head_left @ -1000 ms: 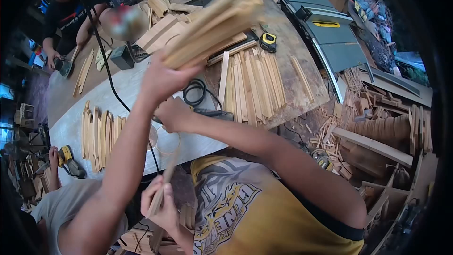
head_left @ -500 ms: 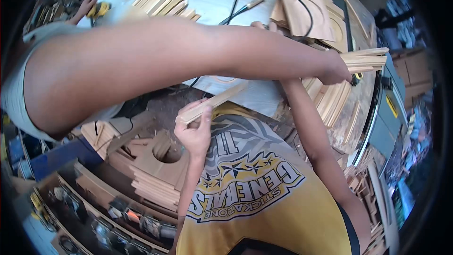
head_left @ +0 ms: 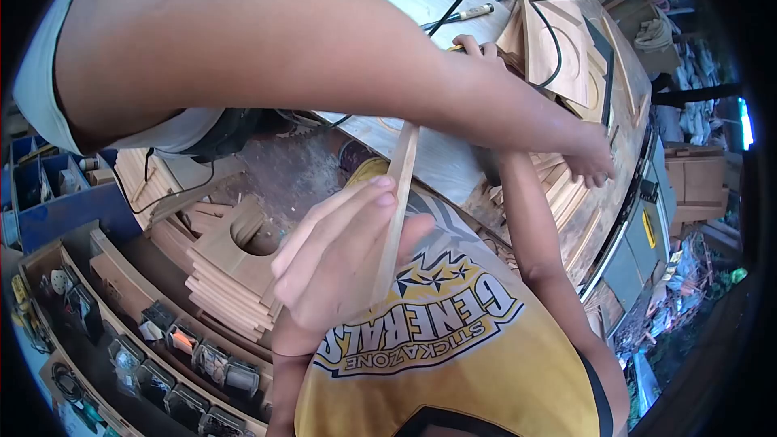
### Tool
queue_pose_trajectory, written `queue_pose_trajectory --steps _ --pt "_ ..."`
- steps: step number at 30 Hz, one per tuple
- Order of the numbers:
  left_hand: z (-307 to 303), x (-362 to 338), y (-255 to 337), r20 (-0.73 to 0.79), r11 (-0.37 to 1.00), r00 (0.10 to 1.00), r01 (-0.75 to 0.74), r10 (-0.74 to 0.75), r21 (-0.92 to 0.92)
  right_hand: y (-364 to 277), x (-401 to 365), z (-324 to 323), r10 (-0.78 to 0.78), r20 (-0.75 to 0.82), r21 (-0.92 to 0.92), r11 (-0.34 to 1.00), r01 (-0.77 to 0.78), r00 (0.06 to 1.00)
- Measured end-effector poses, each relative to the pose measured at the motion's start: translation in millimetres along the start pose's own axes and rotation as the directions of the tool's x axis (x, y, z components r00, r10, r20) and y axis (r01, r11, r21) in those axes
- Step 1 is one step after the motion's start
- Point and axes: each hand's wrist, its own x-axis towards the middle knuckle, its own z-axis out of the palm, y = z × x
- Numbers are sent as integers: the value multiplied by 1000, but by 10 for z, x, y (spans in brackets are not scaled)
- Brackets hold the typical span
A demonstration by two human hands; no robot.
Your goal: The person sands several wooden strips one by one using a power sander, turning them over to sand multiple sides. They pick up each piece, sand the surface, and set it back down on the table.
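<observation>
My left hand (head_left: pixel 336 247) grips a thin wooden strip (head_left: pixel 401 182) between thumb and fingers, in front of my yellow jersey. The strip stands steeply, its upper end near a co-worker's forearm. My right arm stretches forward beneath that forearm. Only the fingers of my right hand (head_left: pixel 477 47) show beyond it, curled over something with a yellow edge that is mostly hidden. At the right, the co-worker's hand (head_left: pixel 591 158) hangs over a stack of wooden strips (head_left: pixel 558 194), with nothing visible in it.
Flat wooden panels (head_left: pixel 554 40) with round shapes lie on the worktable, a black cable (head_left: pixel 558 48) across them. A pen-like tool (head_left: pixel 469 14) rests nearby. Cut boards (head_left: pixel 235 267) are stacked at lower left, beside a wooden rack (head_left: pixel 146 307) of power-tool parts.
My left hand has come up closer to the camera, tipping the strip more upright. The co-worker's hand no longer holds the strips it carried. My view has shifted somewhat.
</observation>
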Motion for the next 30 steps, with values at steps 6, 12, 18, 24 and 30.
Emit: queue_pose_trajectory --steps 6,12,18,24,30 --pt "-158 -42 180 78 998 995 58 -61 40 91 103 222 -59 -76 20 998 60 995" --pt "-270 -111 28 90 997 995 53 -48 -55 -199 223 -30 163 183 -131 981 -140 970" --pt "647 -1056 -936 -5 662 737 604 -676 -444 -186 252 -72 146 221 -140 983 -117 964" --pt "714 -1701 -1541 180 257 344 888 -922 -381 -34 334 14 31 236 -104 995 -6 971" --pt "901 -1815 -1790 398 -142 173 750 -901 -647 -210 229 -389 -123 326 -98 982 163 937"
